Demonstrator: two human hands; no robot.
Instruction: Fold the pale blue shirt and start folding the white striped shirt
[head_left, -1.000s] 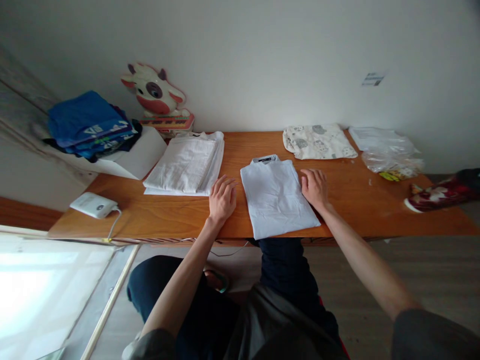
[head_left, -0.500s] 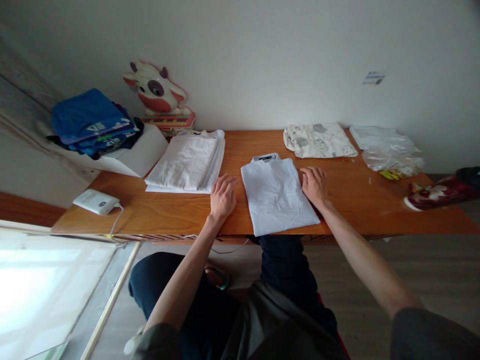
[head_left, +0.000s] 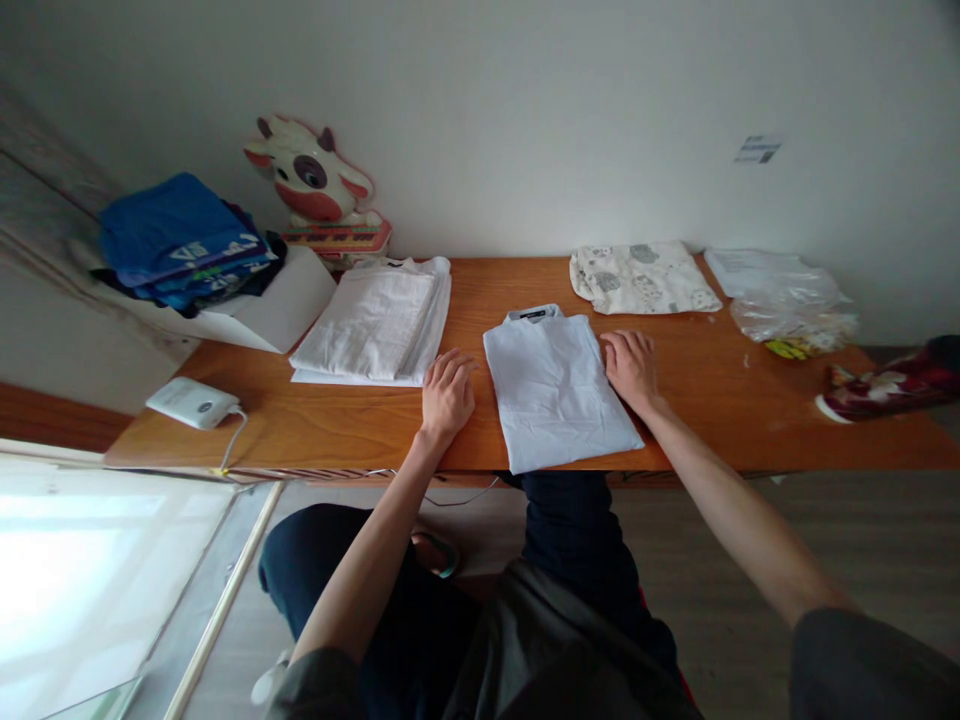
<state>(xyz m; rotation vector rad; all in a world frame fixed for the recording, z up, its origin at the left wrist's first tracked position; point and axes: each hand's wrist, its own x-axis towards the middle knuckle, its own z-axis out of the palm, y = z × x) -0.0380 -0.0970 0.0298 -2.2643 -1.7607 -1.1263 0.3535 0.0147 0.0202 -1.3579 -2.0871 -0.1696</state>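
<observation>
A pale blue folded shirt (head_left: 559, 392) lies flat on the wooden table (head_left: 360, 425), its collar with a dark label pointing to the wall. To the left of it rests my left hand (head_left: 448, 392), fingers loosely bent and holding nothing, between this shirt and a stack of folded white clothes (head_left: 375, 320). My right hand (head_left: 630, 370) lies on the wood by the shirt's right edge, fingers spread a little, with nothing in it. Both hands appear just apart from the shirt.
At the back right lie a folded printed cloth (head_left: 643, 280) and clear plastic bags (head_left: 791, 300); a dark red flask (head_left: 885, 385) is farther right. On the left are blue clothes (head_left: 184, 240) on a white box (head_left: 277, 305), a cow-shaped toy keyboard (head_left: 322, 190) and a white power bank (head_left: 191, 402) with a cable.
The view has shifted slightly. Both hands and the folded shirt keep the same places on the table.
</observation>
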